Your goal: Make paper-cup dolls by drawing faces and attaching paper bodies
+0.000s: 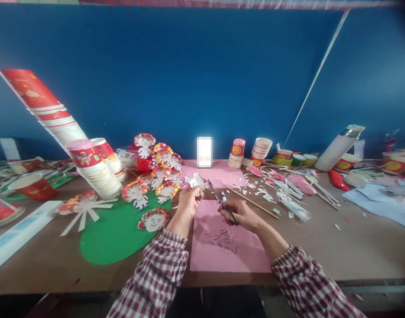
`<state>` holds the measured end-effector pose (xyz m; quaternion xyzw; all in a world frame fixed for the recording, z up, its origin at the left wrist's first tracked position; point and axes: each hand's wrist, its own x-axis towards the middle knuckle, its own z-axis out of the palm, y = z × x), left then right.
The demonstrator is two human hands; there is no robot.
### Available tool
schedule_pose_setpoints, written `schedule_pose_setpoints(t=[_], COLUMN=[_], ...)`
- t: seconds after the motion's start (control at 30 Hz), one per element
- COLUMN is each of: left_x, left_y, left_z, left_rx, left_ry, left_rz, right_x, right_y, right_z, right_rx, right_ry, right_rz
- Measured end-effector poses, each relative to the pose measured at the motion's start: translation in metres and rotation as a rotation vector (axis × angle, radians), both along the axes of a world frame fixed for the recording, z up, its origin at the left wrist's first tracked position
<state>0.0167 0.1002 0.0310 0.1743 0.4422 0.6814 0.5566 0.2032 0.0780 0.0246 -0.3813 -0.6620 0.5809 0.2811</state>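
Note:
My left hand (188, 204) pinches a small white paper cutout (197, 182) and holds it up above a pink paper sheet (222, 251). My right hand (239, 213) is closed round the handles of a pair of scissors (219, 199), whose blades point up and left at the cutout's edge. Both hands hover over the near middle of the brown table (355, 247). The pink sheet has dark scribbles on it. Both sleeves are red and white check.
A green paper disc (116, 238) lies to the left with paper face figures (153, 220) on and behind it. Leaning stacks of red paper cups (93, 168) stand at the left. Paper scraps, sticks and cups (260, 150) litter the right, beside a tilted white bottle (338, 148).

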Motion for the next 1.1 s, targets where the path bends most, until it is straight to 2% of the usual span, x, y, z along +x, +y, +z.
schedule_pose_setpoints(t=[0.2, 0.4, 0.67, 0.77, 0.87, 0.93, 1.1], left_x=[0.001, 0.003, 0.003, 0.002, 0.003, 0.003, 0.004], left_y=[-0.001, -0.003, -0.003, -0.004, -0.006, -0.007, -0.006], left_z=[0.002, 0.004, 0.001, 0.001, 0.002, 0.002, -0.001], left_rx=[-0.004, -0.003, 0.008, 0.010, 0.018, 0.024, 0.031], left_ry=[0.006, 0.018, 0.031, 0.038, 0.036, 0.034, 0.052], left_rz=[0.002, -0.020, -0.034, -0.045, -0.072, -0.090, -0.104], right_x=[0.000, -0.001, -0.003, -0.003, 0.001, 0.006, 0.020], right_y=[0.000, 0.001, 0.003, 0.006, 0.009, 0.011, 0.017], right_z=[0.001, -0.001, -0.007, -0.011, -0.011, -0.008, -0.001], right_rx=[-0.035, -0.015, 0.011, 0.090, 0.305, 0.444, 0.498], right_ry=[0.114, 0.007, 0.009, -0.066, -0.307, -0.491, -0.721], right_rz=[-0.051, 0.007, -0.004, -0.175, -0.473, -0.619, -0.744])
